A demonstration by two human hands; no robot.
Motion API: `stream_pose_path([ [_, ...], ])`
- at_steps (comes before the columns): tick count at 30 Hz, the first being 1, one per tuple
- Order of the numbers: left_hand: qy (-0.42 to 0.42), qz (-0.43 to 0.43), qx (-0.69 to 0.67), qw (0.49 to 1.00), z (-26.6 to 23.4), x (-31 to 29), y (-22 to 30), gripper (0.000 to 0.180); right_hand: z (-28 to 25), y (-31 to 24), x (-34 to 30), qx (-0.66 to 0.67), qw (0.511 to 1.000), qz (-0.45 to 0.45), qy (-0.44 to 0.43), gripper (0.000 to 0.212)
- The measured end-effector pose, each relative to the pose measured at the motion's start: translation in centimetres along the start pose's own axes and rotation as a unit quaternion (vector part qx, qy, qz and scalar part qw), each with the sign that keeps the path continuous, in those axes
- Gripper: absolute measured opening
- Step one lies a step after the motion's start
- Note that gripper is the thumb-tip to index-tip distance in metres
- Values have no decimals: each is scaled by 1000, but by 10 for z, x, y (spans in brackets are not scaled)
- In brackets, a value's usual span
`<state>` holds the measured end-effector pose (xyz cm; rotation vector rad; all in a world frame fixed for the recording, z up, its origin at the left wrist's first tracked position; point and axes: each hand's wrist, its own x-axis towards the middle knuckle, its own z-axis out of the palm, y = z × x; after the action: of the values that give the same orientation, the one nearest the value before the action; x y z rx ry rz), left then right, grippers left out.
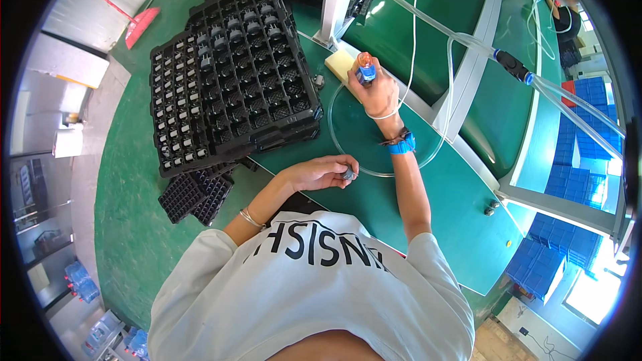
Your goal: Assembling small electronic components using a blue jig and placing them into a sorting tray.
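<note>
My left hand [319, 173] is closed in front of my chest, its fingertips around a small grey metal part [347, 173]. Farther off and to the right, my right hand [378, 95] grips a small blue-and-orange bottle-like object [366, 70]; its exact kind is unclear. A pale yellow block [340, 64] lies on the green table [461, 220], partly behind that hand. To the left stands a stack of black compartment trays [261, 93]. Several pockets of the top tray hold dark parts, and the tray beside it carries rows of small light-coloured pieces [179, 103].
A loop of clear hose [334, 140] lies on the table around my right wrist. White posts and rails [338, 3] cross at the far side, with hoses hanging near them. Two small metal parts [491, 208] sit at the right. Blue crates [535, 267] are stacked beyond.
</note>
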<state>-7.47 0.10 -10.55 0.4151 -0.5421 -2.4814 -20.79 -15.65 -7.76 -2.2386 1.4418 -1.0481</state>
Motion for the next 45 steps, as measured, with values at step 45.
stream_pose_path([
  [45,-13,4,27,1000,-4,-1,0,21,-5,-8,2,-1,999,33,-8,49],
])
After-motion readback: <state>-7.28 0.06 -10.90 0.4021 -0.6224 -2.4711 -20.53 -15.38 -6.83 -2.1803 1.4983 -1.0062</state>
